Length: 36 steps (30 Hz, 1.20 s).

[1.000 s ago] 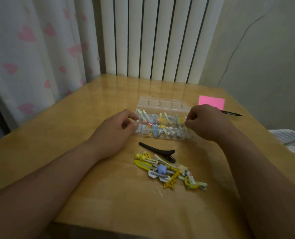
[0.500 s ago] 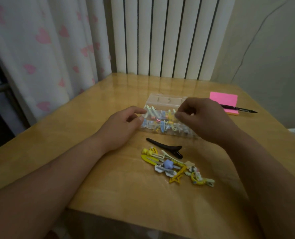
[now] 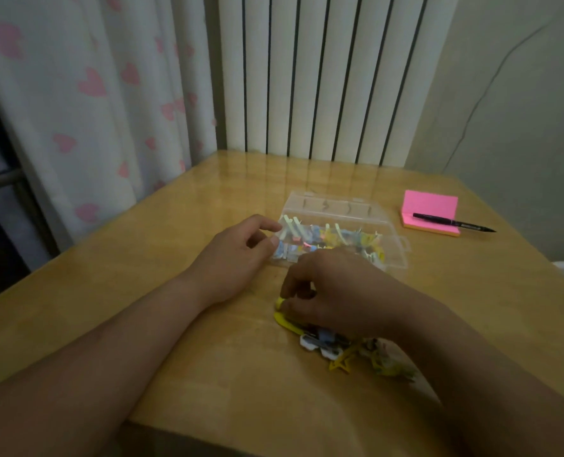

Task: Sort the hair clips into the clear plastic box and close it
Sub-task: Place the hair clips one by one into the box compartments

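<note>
Both hands low, left hand point(image 3: 241, 255) curled beside clear box point(image 3: 396, 255); right hand point(image 3: 333, 291) seemingly pinching yellow clip point(image 3: 282, 316)

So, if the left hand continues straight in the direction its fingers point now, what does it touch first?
The left hand points toward the clear plastic box, its fingertips at the box's near left end. It would likely meet that end wall first; whether they already touch is unclear.
</note>
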Each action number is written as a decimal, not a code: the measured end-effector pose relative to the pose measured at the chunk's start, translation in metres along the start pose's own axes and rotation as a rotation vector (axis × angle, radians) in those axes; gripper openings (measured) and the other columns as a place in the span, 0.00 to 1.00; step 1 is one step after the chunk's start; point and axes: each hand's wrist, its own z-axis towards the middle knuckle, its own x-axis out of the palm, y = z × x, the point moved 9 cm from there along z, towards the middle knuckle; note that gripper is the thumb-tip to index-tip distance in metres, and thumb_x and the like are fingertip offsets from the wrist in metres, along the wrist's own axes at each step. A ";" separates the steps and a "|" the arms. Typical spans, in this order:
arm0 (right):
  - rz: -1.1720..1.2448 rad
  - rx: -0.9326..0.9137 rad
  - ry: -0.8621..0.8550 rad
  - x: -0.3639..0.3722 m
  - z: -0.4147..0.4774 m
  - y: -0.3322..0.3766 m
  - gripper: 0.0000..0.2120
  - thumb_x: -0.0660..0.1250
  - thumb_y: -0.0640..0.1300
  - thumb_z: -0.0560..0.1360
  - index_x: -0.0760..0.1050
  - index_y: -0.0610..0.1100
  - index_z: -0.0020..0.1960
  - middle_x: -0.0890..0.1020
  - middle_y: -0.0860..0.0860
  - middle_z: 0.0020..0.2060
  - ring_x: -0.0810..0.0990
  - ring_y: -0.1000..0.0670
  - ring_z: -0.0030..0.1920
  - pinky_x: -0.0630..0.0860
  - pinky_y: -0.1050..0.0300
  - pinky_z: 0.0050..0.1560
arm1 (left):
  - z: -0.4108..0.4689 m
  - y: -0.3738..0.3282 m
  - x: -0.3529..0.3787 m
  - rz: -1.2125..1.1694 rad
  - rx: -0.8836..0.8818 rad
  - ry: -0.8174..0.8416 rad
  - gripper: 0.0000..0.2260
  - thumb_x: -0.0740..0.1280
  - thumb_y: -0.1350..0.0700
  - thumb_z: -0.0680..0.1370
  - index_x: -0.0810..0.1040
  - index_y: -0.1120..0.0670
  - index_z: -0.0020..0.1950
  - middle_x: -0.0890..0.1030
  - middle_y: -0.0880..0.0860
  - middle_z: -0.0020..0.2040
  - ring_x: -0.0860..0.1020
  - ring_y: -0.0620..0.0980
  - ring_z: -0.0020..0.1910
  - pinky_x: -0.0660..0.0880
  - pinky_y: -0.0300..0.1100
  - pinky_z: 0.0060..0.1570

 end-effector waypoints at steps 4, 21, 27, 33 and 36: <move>0.222 0.055 -0.113 -0.015 0.000 -0.005 0.05 0.73 0.53 0.78 0.83 0.52 0.49 0.82 0.57 0.41 0.79 0.58 0.42 0.75 0.64 0.42 | 0.001 -0.001 0.000 -0.018 0.010 0.005 0.09 0.66 0.48 0.85 0.80 0.41 0.64 0.84 0.45 0.50 0.80 0.44 0.51 0.78 0.49 0.60; 0.080 0.539 -0.413 -0.045 -0.023 -0.125 0.08 0.74 0.57 0.78 0.81 0.55 0.53 0.82 0.59 0.42 0.81 0.55 0.43 0.84 0.44 0.49 | -0.001 0.000 0.001 -0.043 0.006 0.015 0.09 0.66 0.48 0.85 0.80 0.43 0.64 0.82 0.50 0.48 0.78 0.45 0.47 0.76 0.45 0.55; -0.013 0.552 -0.359 -0.048 -0.025 -0.126 0.07 0.73 0.59 0.78 0.81 0.57 0.50 0.81 0.60 0.40 0.81 0.55 0.42 0.83 0.43 0.51 | 0.000 0.001 0.001 -0.066 0.002 0.021 0.09 0.66 0.48 0.85 0.81 0.43 0.64 0.82 0.50 0.48 0.79 0.47 0.47 0.77 0.45 0.54; -0.045 0.548 -0.355 -0.047 -0.025 -0.125 0.08 0.71 0.56 0.80 0.85 0.54 0.52 0.83 0.57 0.43 0.82 0.54 0.42 0.83 0.45 0.51 | -0.001 0.002 0.000 -0.068 0.000 0.013 0.09 0.66 0.48 0.84 0.81 0.42 0.63 0.81 0.48 0.47 0.78 0.45 0.47 0.74 0.40 0.50; -0.056 0.542 -0.352 -0.046 -0.025 -0.126 0.09 0.70 0.55 0.81 0.85 0.52 0.53 0.85 0.56 0.42 0.82 0.54 0.41 0.84 0.46 0.49 | -0.001 0.001 0.000 -0.063 0.005 0.012 0.09 0.66 0.48 0.85 0.81 0.43 0.63 0.82 0.48 0.47 0.78 0.44 0.47 0.74 0.39 0.51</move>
